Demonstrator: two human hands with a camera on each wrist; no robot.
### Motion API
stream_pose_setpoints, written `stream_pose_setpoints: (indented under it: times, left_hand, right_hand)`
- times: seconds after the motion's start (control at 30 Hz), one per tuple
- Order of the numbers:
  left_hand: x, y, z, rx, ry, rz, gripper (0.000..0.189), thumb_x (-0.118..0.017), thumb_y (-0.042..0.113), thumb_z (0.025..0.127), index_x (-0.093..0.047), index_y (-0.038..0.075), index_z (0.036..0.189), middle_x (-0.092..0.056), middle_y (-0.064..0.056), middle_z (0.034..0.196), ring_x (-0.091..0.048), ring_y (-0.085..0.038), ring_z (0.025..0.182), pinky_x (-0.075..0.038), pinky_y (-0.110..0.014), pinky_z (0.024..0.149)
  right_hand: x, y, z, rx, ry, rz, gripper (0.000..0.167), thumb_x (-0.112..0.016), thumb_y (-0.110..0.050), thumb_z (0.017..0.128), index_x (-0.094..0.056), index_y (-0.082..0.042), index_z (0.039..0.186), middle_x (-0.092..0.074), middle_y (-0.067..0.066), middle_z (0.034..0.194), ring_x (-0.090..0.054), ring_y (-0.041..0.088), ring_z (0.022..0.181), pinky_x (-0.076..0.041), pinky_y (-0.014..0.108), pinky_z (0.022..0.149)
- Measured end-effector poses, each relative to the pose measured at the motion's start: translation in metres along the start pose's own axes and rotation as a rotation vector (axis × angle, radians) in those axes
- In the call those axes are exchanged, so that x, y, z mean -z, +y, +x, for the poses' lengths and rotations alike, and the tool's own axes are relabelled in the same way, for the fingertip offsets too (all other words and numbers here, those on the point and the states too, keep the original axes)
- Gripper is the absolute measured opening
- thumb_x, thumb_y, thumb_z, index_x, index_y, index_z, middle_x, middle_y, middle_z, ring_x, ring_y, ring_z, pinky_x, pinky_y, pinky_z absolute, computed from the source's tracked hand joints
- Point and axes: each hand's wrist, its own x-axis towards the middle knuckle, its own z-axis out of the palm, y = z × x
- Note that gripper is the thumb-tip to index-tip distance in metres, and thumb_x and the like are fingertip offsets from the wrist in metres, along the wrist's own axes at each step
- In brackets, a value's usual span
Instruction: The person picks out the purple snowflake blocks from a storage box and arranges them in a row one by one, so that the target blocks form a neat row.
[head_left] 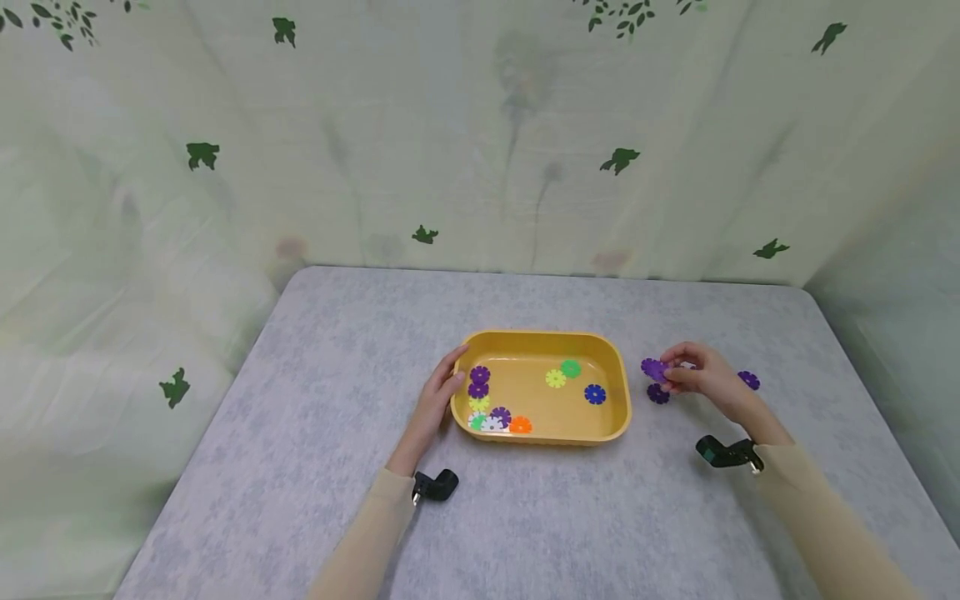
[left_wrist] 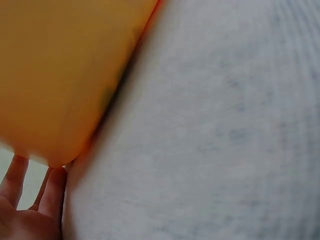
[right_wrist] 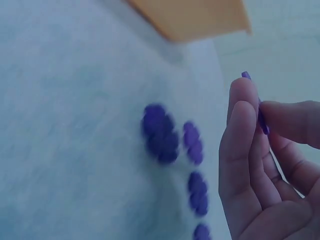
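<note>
My right hand (head_left: pixel 693 379) pinches a purple flower-shaped disc (head_left: pixel 655 369) between thumb and fingertips, right of the tray. Seen edge-on in the right wrist view, the thin disc (right_wrist: pixel 263 121) sits between the thumb and fingertips. Below it on the table lies a darker purple disc (head_left: pixel 657 394). At the left end of a yellow tray (head_left: pixel 540 433), my left hand (head_left: pixel 433 400) rests against the rim. Straight fingers (left_wrist: pixel 51 192) touch the tray's outer side in the left wrist view.
Inside the tray, several discs crowd the left end, including an orange one (head_left: pixel 521 425). Yellow (head_left: pixel 555 378), green (head_left: pixel 571 368) and blue (head_left: pixel 595 394) discs lie farther right. Another purple disc (head_left: pixel 748 380) is beyond my right hand. A curtain (head_left: pixel 480 167) hangs behind the table.
</note>
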Motion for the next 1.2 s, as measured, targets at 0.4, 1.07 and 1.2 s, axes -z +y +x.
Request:
stream_pose_setpoints:
  times: [0.4,1.07,1.2]
  left_hand:
    - [0.001,0.011,-0.004,0.053,-0.019,-0.013,0.043,-0.043,0.024,0.103,-0.04,0.023,0.146,-0.028,0.004,0.154,-0.021,-0.014,0.141,-0.018,-0.038,0.115]
    - [0.0,-0.001,0.0,0.011,-0.001,0.003,0.041,-0.044,0.026,0.103,-0.042,0.027,0.144,-0.032,0.007,0.151,-0.025,-0.012,0.139,-0.021,-0.036,0.114]
    - [-0.001,0.0,-0.001,0.011,0.01,0.012,0.04,-0.044,0.027,0.103,-0.044,0.03,0.143,-0.033,0.009,0.151,-0.026,-0.011,0.139,-0.022,-0.037,0.114]
  right_hand:
    - [0.012,0.039,-0.02,-0.054,0.087,-0.01,0.027,-0.05,-0.002,0.097,-0.045,0.017,0.116,-0.064,0.013,0.09,-0.067,0.015,0.073,-0.057,0.029,0.067]
    - [-0.004,0.03,-0.019,-0.108,0.208,-0.29,0.02,-0.056,-0.007,0.096,-0.053,0.008,0.109,-0.06,0.017,0.093,-0.063,0.017,0.069,-0.055,0.026,0.059]
    - [0.0,0.02,-0.02,-0.026,0.199,-0.244,0.023,-0.054,-0.008,0.097,-0.051,0.01,0.111,-0.057,0.021,0.097,-0.063,0.018,0.069,-0.056,0.028,0.06]
